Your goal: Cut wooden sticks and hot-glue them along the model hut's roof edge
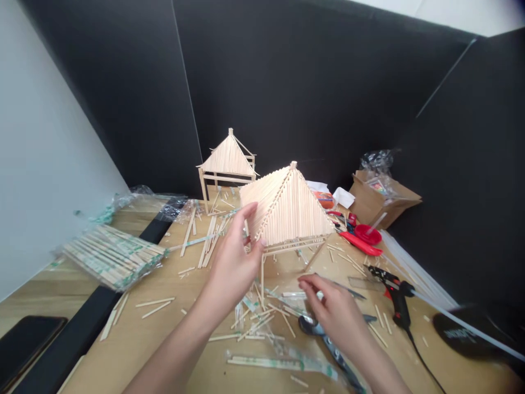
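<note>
My left hand (241, 254) grips the left lower edge of a small stick-built pavilion (299, 210) with a pitched roof, fingers on the roof slope and thumb at its corner. The pavilion is tilted a little, its thin legs pointing down over the table. Below and to the right of it is my right hand (330, 303), with fingers curled and fingertips close together near a leg; whatever they may hold is too small to make out. Under that hand lies a dark-handled cutting tool (336, 355).
A second stick pavilion (229, 158) stands behind. Packaged sticks (115, 254) and a phone (30, 350) are on the left. On the right are a glue gun (397, 298), red dish (368, 234), cardboard box (379, 197) and glue sticks (418, 271). Loose sticks and wrappers litter the table (197, 355).
</note>
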A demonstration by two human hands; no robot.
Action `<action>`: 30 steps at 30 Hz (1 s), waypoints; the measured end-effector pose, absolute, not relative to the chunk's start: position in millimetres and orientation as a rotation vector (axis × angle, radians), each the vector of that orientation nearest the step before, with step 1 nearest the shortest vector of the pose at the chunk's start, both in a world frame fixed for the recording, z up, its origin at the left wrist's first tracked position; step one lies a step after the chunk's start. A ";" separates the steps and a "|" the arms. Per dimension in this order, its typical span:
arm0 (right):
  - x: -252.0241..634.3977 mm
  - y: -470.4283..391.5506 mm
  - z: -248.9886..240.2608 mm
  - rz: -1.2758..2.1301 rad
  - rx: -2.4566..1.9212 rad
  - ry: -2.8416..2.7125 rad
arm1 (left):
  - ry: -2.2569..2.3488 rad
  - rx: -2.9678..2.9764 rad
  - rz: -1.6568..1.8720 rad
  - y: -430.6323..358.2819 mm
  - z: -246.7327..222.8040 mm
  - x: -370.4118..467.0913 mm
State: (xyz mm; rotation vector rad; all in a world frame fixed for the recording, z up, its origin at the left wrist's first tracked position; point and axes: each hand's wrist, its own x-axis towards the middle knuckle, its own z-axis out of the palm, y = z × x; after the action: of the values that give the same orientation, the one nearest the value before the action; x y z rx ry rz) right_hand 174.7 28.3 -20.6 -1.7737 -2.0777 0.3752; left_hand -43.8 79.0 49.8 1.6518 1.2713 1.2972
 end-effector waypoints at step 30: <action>289.2 46.8 -36.1 0.056 -2.071 -2.294 | 1.273 1.607 1.264 86.0 58.7 -49.4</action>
State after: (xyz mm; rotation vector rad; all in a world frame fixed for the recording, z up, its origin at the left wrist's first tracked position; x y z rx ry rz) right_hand 289.2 46.8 -36.1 -2.0714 -2.2944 0.0560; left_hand -49.4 86.0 58.7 1.6075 1.2726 1.2637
